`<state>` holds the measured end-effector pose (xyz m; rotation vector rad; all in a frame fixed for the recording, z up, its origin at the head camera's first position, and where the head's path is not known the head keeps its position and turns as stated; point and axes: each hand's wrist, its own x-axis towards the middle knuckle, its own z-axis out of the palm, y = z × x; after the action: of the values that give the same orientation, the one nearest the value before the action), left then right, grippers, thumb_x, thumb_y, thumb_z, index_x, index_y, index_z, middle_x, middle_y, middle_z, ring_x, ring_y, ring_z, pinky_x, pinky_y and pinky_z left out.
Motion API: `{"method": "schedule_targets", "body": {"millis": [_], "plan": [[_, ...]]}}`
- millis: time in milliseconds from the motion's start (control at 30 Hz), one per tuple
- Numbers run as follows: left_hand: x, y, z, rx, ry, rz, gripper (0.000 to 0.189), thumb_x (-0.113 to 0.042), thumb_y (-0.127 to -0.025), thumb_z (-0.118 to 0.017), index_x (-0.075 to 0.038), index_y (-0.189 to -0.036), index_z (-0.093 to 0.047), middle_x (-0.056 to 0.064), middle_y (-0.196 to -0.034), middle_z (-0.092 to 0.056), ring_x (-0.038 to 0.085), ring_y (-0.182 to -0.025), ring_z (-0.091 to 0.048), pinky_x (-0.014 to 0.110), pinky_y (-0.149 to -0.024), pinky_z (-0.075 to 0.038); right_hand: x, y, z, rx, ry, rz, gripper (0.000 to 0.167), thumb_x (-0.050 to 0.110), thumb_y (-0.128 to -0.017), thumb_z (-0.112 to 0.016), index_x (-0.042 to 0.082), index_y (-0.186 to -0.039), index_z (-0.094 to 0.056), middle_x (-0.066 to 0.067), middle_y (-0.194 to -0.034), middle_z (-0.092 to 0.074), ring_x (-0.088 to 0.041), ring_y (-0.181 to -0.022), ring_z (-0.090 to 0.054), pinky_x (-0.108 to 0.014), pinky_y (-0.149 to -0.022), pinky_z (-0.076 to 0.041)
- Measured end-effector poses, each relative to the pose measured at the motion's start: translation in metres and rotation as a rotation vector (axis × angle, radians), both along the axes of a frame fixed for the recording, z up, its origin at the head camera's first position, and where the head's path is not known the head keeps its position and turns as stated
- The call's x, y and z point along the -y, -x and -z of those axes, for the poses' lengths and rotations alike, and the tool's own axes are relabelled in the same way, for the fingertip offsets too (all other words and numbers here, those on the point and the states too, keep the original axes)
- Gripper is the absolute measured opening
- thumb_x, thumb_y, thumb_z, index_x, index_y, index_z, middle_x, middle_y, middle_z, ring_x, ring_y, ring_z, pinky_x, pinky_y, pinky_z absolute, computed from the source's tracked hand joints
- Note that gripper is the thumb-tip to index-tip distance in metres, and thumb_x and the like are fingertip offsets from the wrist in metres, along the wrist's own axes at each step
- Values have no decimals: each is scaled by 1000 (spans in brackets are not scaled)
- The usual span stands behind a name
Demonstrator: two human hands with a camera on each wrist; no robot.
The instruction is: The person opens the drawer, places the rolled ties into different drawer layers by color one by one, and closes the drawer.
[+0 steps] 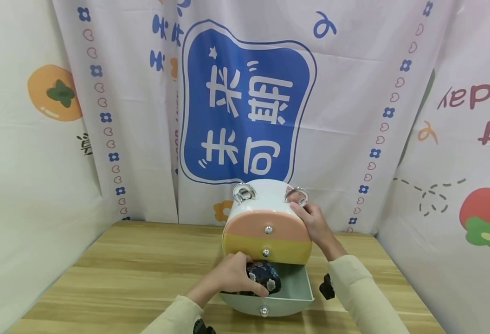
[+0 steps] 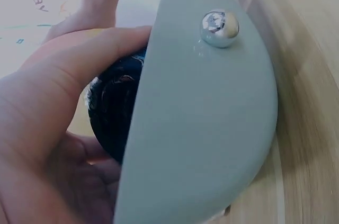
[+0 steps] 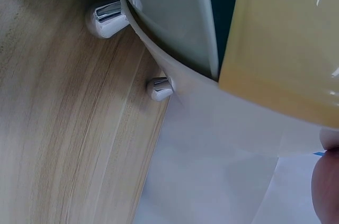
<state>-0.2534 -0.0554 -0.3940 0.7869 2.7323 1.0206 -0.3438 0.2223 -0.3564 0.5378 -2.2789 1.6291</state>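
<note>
A small rounded cabinet (image 1: 270, 204) has a pink top drawer front, a yellow middle one and a pale green bottom drawer (image 1: 297, 287) pulled out. My left hand (image 1: 232, 276) reaches into the green drawer and grips a dark, rounded, flower-patterned item (image 1: 266, 277). Its thumb lies along the front side of the item, near the drawer's rim; the fingers are on the far side, partly hidden. In the left wrist view the dark item (image 2: 114, 110) shows between thumb and fingers. My right hand (image 1: 315, 222) rests against the cabinet's upper right side, beside a silver ring.
Silver ball knobs (image 1: 268, 229) stick out from the drawer fronts. Two silver rings (image 1: 244, 192) stand on top like ears. Short metal feet (image 3: 160, 89) hold the cabinet above the wooden table (image 1: 145, 273). Printed cloth (image 1: 345, 93) hangs behind and at both sides.
</note>
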Motion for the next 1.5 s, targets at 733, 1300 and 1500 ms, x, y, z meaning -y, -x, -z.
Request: {"method": "schedule_targets", "body": {"millis": [733,1300,1500], "plan": [[-13,15,17,-33,138,129,44,-44,-82,-90,-14,-106,-68,-6,-98,-67,8,-95,-62,28,-82,-51,0,1,0,-16,-7,-23,41,36,-109,-52,1,-114,-72,1,-73,-71,-16,-59,-68,-33,-59,-59],[11,-19,-40,-306,91,-44,26,-34,-85,-87,-17,-71,-73,-10,-67,-70,0,-60,-58,22,-56,-47,-3,0,-2,5,-7,-41,44,39,-110,-51,1,-122,-70,1,-75,-72,-17,-60,-69,-35,-60,-60],[18,-37,-45,-311,37,6,17,-31,-85,-86,-18,-75,-80,-12,-69,-75,-6,-60,-60,18,-56,-50,-3,0,-2,-3,-11,-43,44,37,-110,-51,-1,-119,-71,2,-74,-72,-16,-59,-69,-35,-59,-59]]}}
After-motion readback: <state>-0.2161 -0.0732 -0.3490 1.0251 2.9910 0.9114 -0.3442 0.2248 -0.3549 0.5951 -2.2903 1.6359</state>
